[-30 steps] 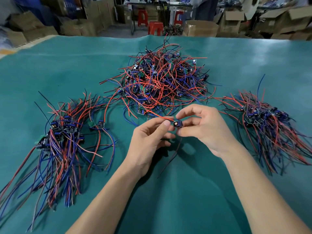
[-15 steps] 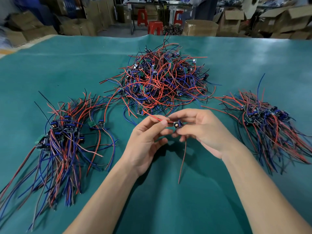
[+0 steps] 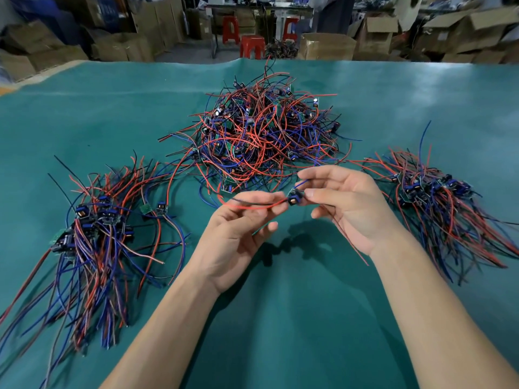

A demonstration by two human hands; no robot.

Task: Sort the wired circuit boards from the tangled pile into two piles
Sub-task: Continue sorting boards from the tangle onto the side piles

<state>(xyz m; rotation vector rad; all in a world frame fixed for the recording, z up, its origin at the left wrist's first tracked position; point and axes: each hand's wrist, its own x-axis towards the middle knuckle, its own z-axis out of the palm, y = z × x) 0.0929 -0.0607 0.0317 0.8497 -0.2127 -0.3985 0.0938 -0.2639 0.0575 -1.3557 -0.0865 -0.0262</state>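
Nearest the viewer, the left hand (image 3: 238,234) pinches the red and black leads while the right hand (image 3: 348,209) pinches the circuit board (image 3: 295,198), held above the table (image 3: 280,318) between the hands. The wire run lies roughly left-right, board end pointing right. Judged step: inspection of one extracted board; next, release onto the left pile (image 3: 92,234) or right pile (image 3: 449,203), short of the tangled pile (image 3: 261,136).
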